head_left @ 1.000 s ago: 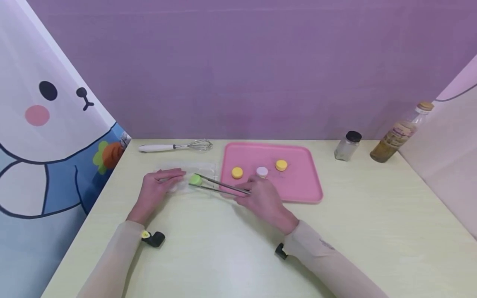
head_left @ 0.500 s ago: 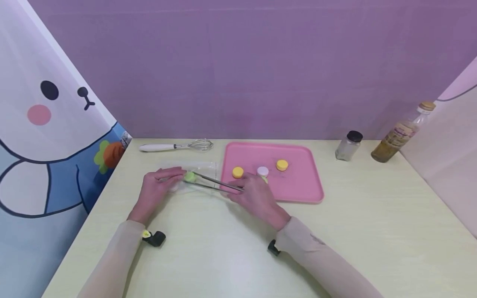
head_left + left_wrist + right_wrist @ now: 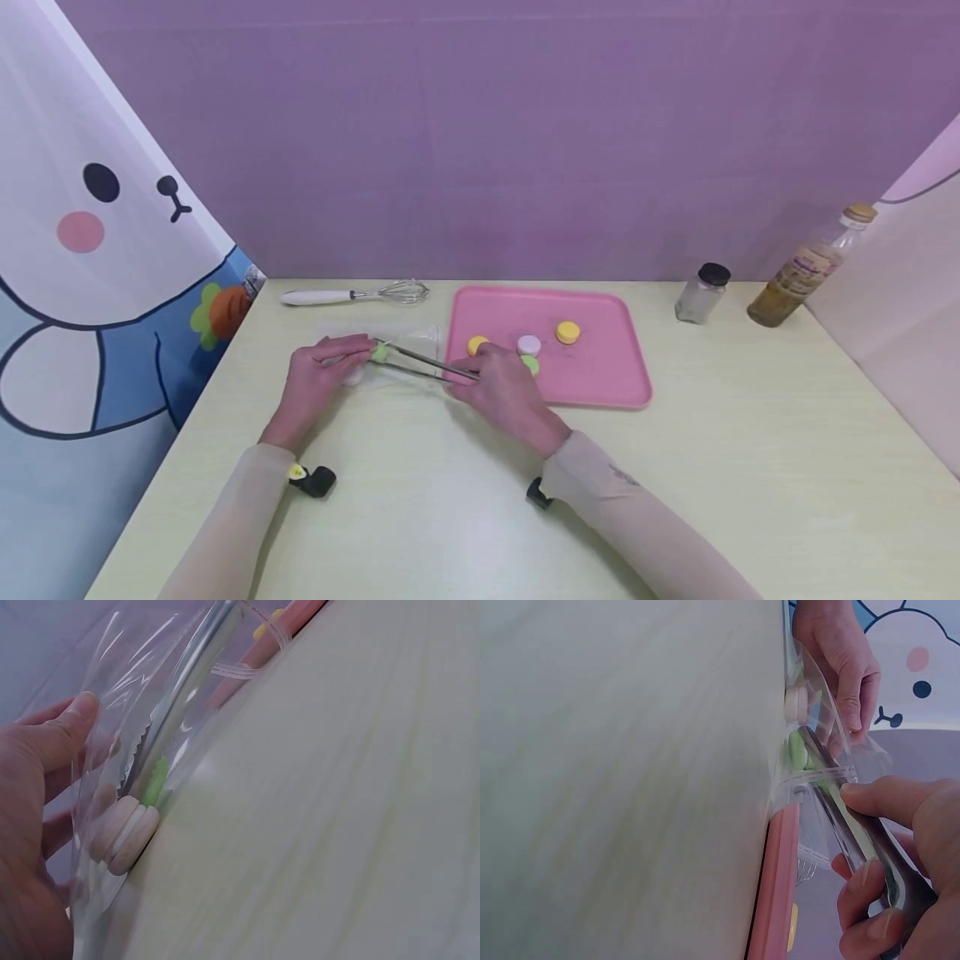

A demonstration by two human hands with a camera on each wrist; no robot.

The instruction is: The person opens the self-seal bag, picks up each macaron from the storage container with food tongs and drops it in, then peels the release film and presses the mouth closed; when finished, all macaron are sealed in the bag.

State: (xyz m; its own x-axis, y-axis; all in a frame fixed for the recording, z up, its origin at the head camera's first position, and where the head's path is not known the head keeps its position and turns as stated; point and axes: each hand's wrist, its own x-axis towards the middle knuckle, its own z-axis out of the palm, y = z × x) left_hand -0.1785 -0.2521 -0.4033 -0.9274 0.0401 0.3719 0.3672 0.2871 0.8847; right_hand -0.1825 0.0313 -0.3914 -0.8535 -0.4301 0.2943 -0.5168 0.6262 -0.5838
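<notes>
My right hand [image 3: 506,392] grips metal tongs [image 3: 855,825], whose front end reaches through the mouth of a clear zip bag [image 3: 142,660]. At the tong tips, inside the bag, is a green macaron [image 3: 797,750]; whether they still squeeze it I cannot tell. A pale pink macaron [image 3: 126,834] stands on edge deeper in the bag, beside the green one. My left hand [image 3: 321,375] pinches the bag's upper layer between thumb and fingers and lifts it, as the left wrist view shows.
A pink tray [image 3: 592,387] to the right carries two yellow macarons, a lilac macaron [image 3: 528,345] and another green one. Behind the bag lies a whisk [image 3: 352,295]. A black-lidded jar [image 3: 701,295] and a corked bottle [image 3: 806,271] stand at the back right.
My right hand has moved left, carrying the green macaron in the tongs from the bag's mouth to inside it. The left hand stays nearly still. A green macaron on the tray has come into view.
</notes>
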